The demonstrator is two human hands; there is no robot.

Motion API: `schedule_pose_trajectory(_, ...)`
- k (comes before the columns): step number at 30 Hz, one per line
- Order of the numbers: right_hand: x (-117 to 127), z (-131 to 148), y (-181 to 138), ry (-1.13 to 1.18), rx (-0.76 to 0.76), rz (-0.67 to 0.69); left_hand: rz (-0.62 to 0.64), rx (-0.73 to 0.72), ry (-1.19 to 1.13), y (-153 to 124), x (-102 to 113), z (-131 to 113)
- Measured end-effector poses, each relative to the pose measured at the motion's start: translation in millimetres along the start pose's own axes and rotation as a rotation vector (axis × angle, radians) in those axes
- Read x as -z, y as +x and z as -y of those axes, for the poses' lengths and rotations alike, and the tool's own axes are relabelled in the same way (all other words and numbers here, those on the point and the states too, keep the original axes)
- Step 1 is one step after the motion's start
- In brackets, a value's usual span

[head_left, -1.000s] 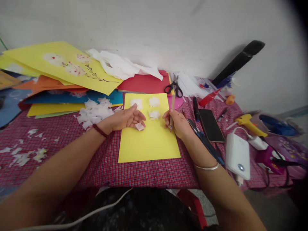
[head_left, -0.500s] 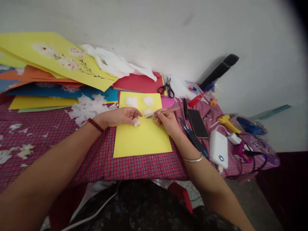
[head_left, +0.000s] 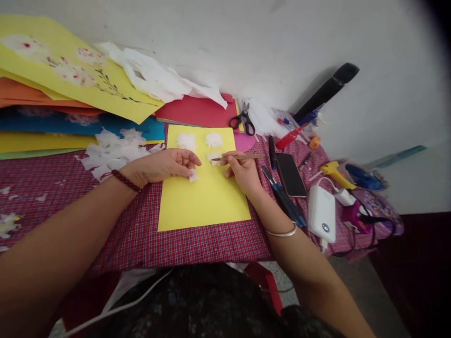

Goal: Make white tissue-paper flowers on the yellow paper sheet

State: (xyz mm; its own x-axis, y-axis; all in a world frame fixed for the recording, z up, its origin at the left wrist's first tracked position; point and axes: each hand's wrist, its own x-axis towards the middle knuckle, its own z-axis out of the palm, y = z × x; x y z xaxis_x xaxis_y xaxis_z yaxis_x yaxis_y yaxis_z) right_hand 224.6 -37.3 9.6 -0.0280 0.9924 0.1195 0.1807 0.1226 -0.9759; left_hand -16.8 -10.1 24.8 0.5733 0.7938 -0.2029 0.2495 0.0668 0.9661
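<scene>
A yellow paper sheet [head_left: 204, 202] lies on the checked tablecloth in front of me, with white fluffy tissue tufts [head_left: 213, 140] on its upper part. My right hand [head_left: 243, 171] pinches a thin wooden paintbrush [head_left: 243, 157], its tip touching the lower tuft [head_left: 213, 158]. Over the sheet's left side, my left hand [head_left: 176, 165] holds a small white tissue scrap [head_left: 193, 175] between thumb and fingers. A heap of torn white tissue [head_left: 112, 148] lies just beyond the left wrist.
Scissors [head_left: 243, 120] lie behind the sheet, beside red paper [head_left: 200, 111]. To the right are a phone [head_left: 291, 174], a power bank [head_left: 322, 212], a yellow glue gun [head_left: 336, 174] and craft knives [head_left: 283, 202]. A stack with a flower-decorated yellow sheet [head_left: 116, 105] stands at back left.
The brush tip has moved from beside the lower tuft onto it. My left hand still holds the tissue scrap. The whole view has shifted slightly.
</scene>
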Motion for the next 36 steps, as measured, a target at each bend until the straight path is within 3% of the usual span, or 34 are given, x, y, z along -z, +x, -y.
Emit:
schedule_pose_trajectory(6,-1,-2,2,0.051,0.014,-0.004,-0.035,0.08,0.177,16,-15,-21)
schedule_pose_trajectory(11,-1,-2,3,0.076,0.015,0.0,-0.154,-0.052,0.474,33,-23,-29)
schedule_pose_trajectory(18,1,1,0,0.038,0.003,-0.02,-0.243,-0.174,0.346,38,-18,-11)
schedule_pose_trajectory(24,1,1,-3,0.043,-0.016,-0.083,-0.26,-0.199,0.245,35,-28,-17)
schedule_pose_trajectory(36,-6,0,-11,-0.274,0.194,0.049,-0.362,-0.301,0.337,53,-28,0)
